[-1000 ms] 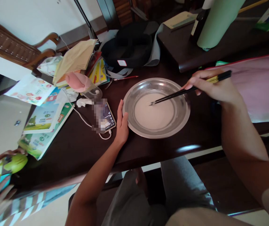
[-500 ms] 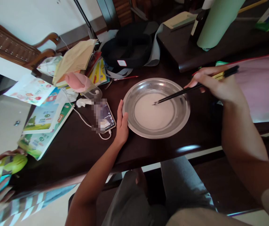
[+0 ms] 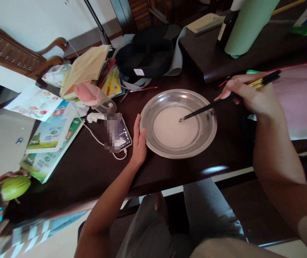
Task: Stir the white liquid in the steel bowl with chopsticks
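Observation:
A shallow steel dish point(image 3: 153, 104) sits on the dark wooden table point(image 3: 89, 168) and holds a pale, milky batter point(image 3: 173, 129). My left hand point(image 3: 139, 142) lies flat against the dish's left rim, fingers stretched out. My right hand point(image 3: 252, 95) is closed round a pair of black chopsticks point(image 3: 209, 106) at the right of the dish. Their tips dip into the batter near its upper right.
A phone point(image 3: 119, 134) on a white cable lies just left of my left hand. Books point(image 3: 48, 141), papers and a pink object crowd the left side. A black bag point(image 3: 149, 50) lies behind the dish, a green cylinder point(image 3: 246, 27) at the back right, pink cloth point(image 3: 301, 96) at the right.
My right hand has drawn back to the right, and the chopstick tips have slid rightward across the batter. My left hand and the dish have stayed put.

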### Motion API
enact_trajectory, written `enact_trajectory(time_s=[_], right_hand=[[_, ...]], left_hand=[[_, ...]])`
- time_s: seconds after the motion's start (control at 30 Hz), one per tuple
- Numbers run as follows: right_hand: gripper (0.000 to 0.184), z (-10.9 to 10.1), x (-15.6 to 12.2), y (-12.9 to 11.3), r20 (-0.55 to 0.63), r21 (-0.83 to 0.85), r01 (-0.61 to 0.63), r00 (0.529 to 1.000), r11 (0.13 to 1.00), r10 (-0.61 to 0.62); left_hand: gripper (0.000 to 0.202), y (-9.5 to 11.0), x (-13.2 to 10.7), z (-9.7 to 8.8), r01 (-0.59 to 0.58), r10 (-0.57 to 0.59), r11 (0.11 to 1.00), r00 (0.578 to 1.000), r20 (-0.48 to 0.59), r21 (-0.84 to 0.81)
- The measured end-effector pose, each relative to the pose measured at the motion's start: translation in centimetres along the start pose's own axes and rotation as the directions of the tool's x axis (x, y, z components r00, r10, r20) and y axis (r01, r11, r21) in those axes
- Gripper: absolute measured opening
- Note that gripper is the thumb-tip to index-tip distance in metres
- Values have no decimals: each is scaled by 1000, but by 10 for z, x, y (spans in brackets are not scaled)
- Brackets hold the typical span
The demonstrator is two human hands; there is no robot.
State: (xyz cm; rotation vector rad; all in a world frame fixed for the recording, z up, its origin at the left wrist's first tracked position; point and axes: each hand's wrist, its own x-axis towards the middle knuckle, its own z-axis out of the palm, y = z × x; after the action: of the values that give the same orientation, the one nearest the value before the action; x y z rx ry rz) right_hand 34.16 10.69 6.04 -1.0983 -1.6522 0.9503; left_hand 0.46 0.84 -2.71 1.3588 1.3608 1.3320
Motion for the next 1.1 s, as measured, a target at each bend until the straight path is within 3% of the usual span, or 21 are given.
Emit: enact_trajectory(time_s=[0.03, 0.17, 0.23, 0.43, 0.5, 0.6, 0.67, 0.73, 0.83, 0.9, 1.03, 1.1], right_hand=[[37, -1, -1, -2, -19, -21, -4, 1000, 1000, 3], [35, 10, -5, -10, 235, -51, -21, 971, 998, 33], [34, 14, -5, -9, 285, -52, 10, 958, 999, 5], [34, 2, -2, -2, -21, -76, 9, 1000, 997, -11], [36, 2, -3, -4, 14, -39, -13, 1000, 999, 13], [35, 8, -4, -7, 206, -39, -20, 978, 999, 27], [34, 12, -4, -6, 265, -55, 15, 964, 998, 1], [33, 10, -2, -3, 206, -87, 34, 978, 996, -15], [34, 2, 0, 0, 5, -77, 12, 1000, 997, -12], [37, 0, 0, -3, -16, -32, -6, 1000, 999, 5], [36, 8, -3, -9, 234, -40, -25, 972, 999, 33], [34, 12, -2, -8, 281, -53, 1, 959, 999, 14]], left_hand=[[62, 0, 0, 0, -1, 1, 1000, 1000, 0, 0], [61, 0, 0, 0, -13, 13, 1000, 1000, 6, 8], [60, 0, 0, 0, -13, 12, 1000, 1000, 7, 7], [61, 3, -1, 0, -10, 10, 1000, 1000, -7, 24], [60, 2, 0, 1, -17, 17, 999, 1000, 2, 34], [61, 2, 0, 1, -17, 16, 1000, 1000, 4, 23], [61, 2, 0, 1, -13, 13, 1000, 1000, 0, 14], [61, 2, 0, 1, -13, 13, 1000, 1000, -3, 23], [60, 2, 0, 1, -20, 20, 999, 1000, -1, 26], [60, 1, 0, 1, -19, 19, 1000, 1000, 3, 15], [60, 0, 0, 3, -16, 16, 1000, 1000, 2, 16], [60, 1, 1, 3, -11, 11, 1000, 1000, -2, 12]])
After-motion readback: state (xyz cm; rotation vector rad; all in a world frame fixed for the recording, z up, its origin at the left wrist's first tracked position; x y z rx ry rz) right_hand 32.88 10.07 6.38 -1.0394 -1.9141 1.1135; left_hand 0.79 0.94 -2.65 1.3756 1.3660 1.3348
